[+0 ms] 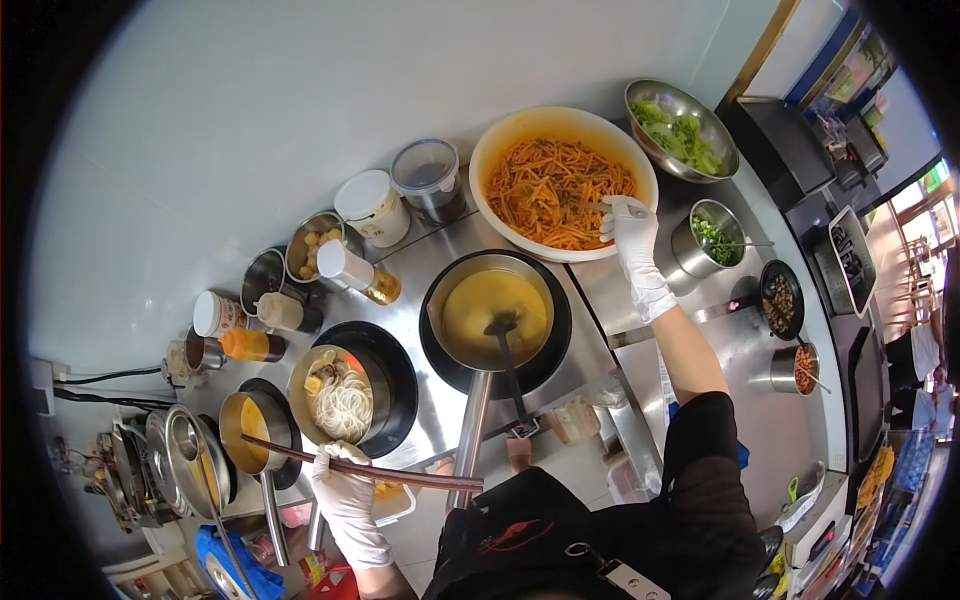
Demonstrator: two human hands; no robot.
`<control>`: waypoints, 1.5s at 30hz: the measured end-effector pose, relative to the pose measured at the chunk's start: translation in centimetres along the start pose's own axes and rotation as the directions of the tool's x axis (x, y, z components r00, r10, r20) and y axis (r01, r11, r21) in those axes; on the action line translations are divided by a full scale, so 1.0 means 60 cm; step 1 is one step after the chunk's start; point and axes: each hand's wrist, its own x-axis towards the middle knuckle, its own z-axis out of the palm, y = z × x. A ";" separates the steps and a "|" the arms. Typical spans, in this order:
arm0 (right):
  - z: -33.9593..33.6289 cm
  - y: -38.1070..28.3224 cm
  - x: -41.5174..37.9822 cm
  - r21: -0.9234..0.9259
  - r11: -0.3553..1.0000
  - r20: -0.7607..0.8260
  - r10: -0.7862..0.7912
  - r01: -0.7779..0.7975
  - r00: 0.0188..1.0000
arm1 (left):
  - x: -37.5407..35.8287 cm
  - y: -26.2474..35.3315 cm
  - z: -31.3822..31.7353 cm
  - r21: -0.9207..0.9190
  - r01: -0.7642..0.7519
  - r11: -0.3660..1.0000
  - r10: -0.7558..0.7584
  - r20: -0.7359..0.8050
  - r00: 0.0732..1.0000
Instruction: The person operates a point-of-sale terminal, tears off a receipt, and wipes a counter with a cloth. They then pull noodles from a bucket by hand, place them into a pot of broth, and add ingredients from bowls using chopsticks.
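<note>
My left hand (347, 500), in a white glove, is closed around long dark chopsticks (400, 474) beside a pot of white noodles (341, 403). The chopstick tips reach over a small pan of yellow liquid (247, 425). At the right rim of a big white bowl (481, 208) is my right hand (628, 222), also gloved, its fingers at the edge of the orange shredded food (553, 190). Its fingers are bent, and whether they grip anything is hard to make out.
A long-handled pan (472, 380) with yellowish broth and a dark ladle (503, 330) sits centrally. Behind stand lidded tubs (372, 207) and sauce bottles (252, 345). Rightward are a greens bowl (727, 165), a chopped-scallion pot (688, 247) and a black dish (796, 325).
</note>
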 end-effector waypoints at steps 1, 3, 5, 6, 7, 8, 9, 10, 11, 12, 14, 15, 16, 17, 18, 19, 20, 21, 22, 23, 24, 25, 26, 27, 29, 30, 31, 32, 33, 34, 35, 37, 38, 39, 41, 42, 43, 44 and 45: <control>-0.004 -0.002 0.001 0.017 1.000 -0.022 -0.003 0.003 1.000 | -0.002 -0.001 0.002 0.040 -0.013 0.999 0.012 0.031 0.999; -0.013 -0.006 0.002 0.031 0.999 -0.046 -0.008 0.009 0.999 | -0.006 -0.001 0.001 0.079 -0.025 0.997 0.020 0.063 0.998; -0.021 -0.009 0.004 -0.004 0.999 -0.068 -0.055 0.055 0.996 | -0.006 0.004 -0.001 0.027 0.004 1.000 -0.005 0.040 0.999; -0.025 -0.011 0.004 -0.007 0.998 -0.068 -0.057 0.057 0.996 | -0.003 0.007 -0.010 0.024 0.006 1.000 -0.007 0.040 0.999; -0.031 -0.014 0.004 0.012 0.997 -0.063 -0.070 0.071 0.996 | 0.003 0.011 -0.025 0.041 -0.006 0.999 0.004 0.048 0.999; -0.035 -0.018 0.004 0.031 0.996 -0.056 -0.084 0.086 0.995 | 0.008 0.014 -0.036 0.057 -0.019 0.998 0.016 0.056 0.998; -0.039 -0.020 0.006 0.029 0.996 -0.054 -0.088 0.090 0.995 | 0.011 0.017 -0.042 0.052 -0.018 0.998 0.015 0.057 0.998; -0.043 -0.022 0.006 0.030 0.995 -0.064 -0.090 0.093 0.994 | 0.012 0.021 -0.048 0.064 -0.020 0.998 0.015 0.075 0.997; -0.047 -0.023 0.005 0.031 0.995 -0.073 -0.093 0.095 0.993 | 0.012 0.023 -0.053 0.076 -0.020 0.997 0.013 0.092 0.996; -0.048 -0.031 0.000 0.028 0.995 -0.073 -0.096 0.099 0.993 | 0.009 0.025 -0.053 0.072 -0.018 0.997 0.011 0.093 0.996; -0.054 -0.050 -0.013 0.039 0.994 -0.079 -0.094 0.098 0.992 | 0.003 0.029 -0.051 0.017 -0.012 1.000 0.010 0.078 0.997; -0.056 -0.063 -0.023 0.035 0.994 -0.075 -0.098 0.101 0.992 | 0.003 0.032 -0.053 0.011 -0.011 1.000 0.010 0.078 0.997; -0.055 -0.079 -0.038 0.050 0.991 -0.077 -0.122 0.126 0.990 | 0.002 0.037 -0.055 -0.021 -0.010 1.000 0.012 0.072 0.997; -0.052 -0.095 -0.056 0.066 0.987 -0.074 -0.143 0.148 0.987 | 0.000 0.045 -0.058 -0.053 -0.014 0.998 0.017 0.061 0.998; -0.048 -0.119 -0.085 0.057 0.984 -0.047 -0.165 0.168 0.985 | -0.008 0.048 -0.054 -0.023 -0.033 0.999 0.036 0.166 0.986; -0.046 -0.142 -0.110 0.032 0.983 0.018 -0.184 0.183 0.983 | -0.013 0.051 -0.052 0.015 -0.068 0.998 0.066 0.144 0.987; -0.043 -0.163 -0.138 -0.091 0.954 0.075 -0.279 0.286 0.957 | -0.013 0.058 -0.057 0.118 -0.098 0.988 0.079 0.151 0.985; -0.035 -0.183 -0.165 -0.205 0.898 0.132 -0.369 0.390 0.920 | -0.016 0.068 -0.060 0.220 -0.131 0.967 0.099 0.149 0.984; -0.024 -0.206 -0.200 -0.256 0.918 0.089 -0.290 0.303 0.953 | -0.022 0.076 -0.059 0.196 -0.119 0.973 0.090 0.152 0.984; -0.017 -0.209 -0.217 -0.204 0.941 0.113 -0.251 0.270 0.961 | -0.028 0.082 -0.055 0.169 -0.114 0.979 0.089 0.152 0.984; 0.000 -0.219 -0.247 -0.208 0.949 0.111 -0.217 0.236 0.970 | -0.038 0.088 -0.055 0.163 -0.137 0.977 0.119 0.117 0.986; 0.018 -0.238 -0.281 -0.186 0.964 0.193 -0.156 0.192 0.969 | -0.046 0.097 -0.057 0.155 -0.158 0.975 0.145 0.089 0.985; 0.036 -0.225 -0.297 -0.076 0.976 0.281 -0.175 0.203 0.944 | -0.045 0.107 -0.071 0.127 -0.173 0.977 0.158 0.120 0.980; 0.051 -0.215 -0.311 0.031 0.979 0.353 -0.199 0.202 0.914 | -0.041 0.118 -0.091 0.103 -0.179 0.979 0.161 0.156 0.974; 0.119 -0.217 -0.387 -0.067 0.986 0.311 -0.125 0.153 0.942 | -0.042 0.141 -0.116 -0.036 -0.086 0.996 0.089 0.124 0.988; 0.129 -0.188 -0.394 -0.096 0.984 0.462 -0.089 0.149 0.882 | -0.044 0.152 -0.127 -0.061 -0.069 0.996 0.076 0.124 0.989; 0.167 -0.176 -0.432 -0.010 0.997 0.459 -0.063 0.076 0.886 | -0.046 0.160 -0.137 -0.082 -0.048 0.995 0.059 0.129 0.990; 0.194 -0.163 -0.466 -0.047 0.990 0.482 -0.093 0.132 0.871 | -0.048 0.167 -0.146 -0.082 -0.049 0.995 0.060 0.131 0.990; 0.213 -0.132 -0.480 -0.051 0.988 0.581 -0.088 0.143 0.810 | -0.050 0.173 -0.154 -0.062 -0.063 0.996 0.073 0.158 0.985; 0.234 -0.105 -0.509 -0.050 0.997 0.630 -0.015 0.059 0.777 | -0.053 0.179 -0.160 -0.042 -0.079 0.996 0.085 0.185 0.979; 0.257 -0.060 -0.532 0.062 0.995 0.695 -0.096 0.073 0.713 | -0.054 0.185 -0.165 -0.042 -0.079 0.996 0.085 0.187 0.979; 0.287 0.005 -0.572 0.171 0.761 0.809 -0.471 0.626 0.352 | -0.056 0.195 -0.171 -0.027 -0.068 0.997 0.070 0.087 0.994; 0.301 0.029 -0.576 0.164 0.169 0.905 -0.417 0.972 -0.080 | -0.055 0.197 -0.176 -0.027 -0.064 0.998 0.066 0.086 0.994; 0.306 0.043 -0.588 0.264 0.065 0.896 -0.386 0.962 -0.220 | -0.056 0.198 -0.177 -0.023 -0.056 0.998 0.058 0.110 0.992; 0.314 0.059 -0.595 0.288 0.103 0.809 -0.558 0.952 -0.184 | -0.053 0.201 -0.177 -0.017 -0.043 0.999 0.045 0.138 0.989; 0.312 0.055 -0.590 0.204 0.128 0.791 -0.606 0.971 -0.086 | -0.051 0.200 -0.175 -0.009 -0.034 0.999 0.035 0.141 0.989; 0.308 0.049 -0.584 0.120 0.158 0.760 -0.649 0.980 0.011 | -0.049 0.197 -0.173 0.000 -0.025 1.000 0.024 0.145 0.989; 0.295 0.039 -0.578 0.166 0.606 0.699 -0.628 0.778 0.340 | -0.046 0.193 -0.169 0.001 -0.021 1.000 0.021 0.148 0.989; 0.274 0.050 -0.554 0.177 0.866 0.674 -0.453 0.468 0.584 | -0.042 0.187 -0.164 0.009 -0.021 1.000 0.019 0.148 0.989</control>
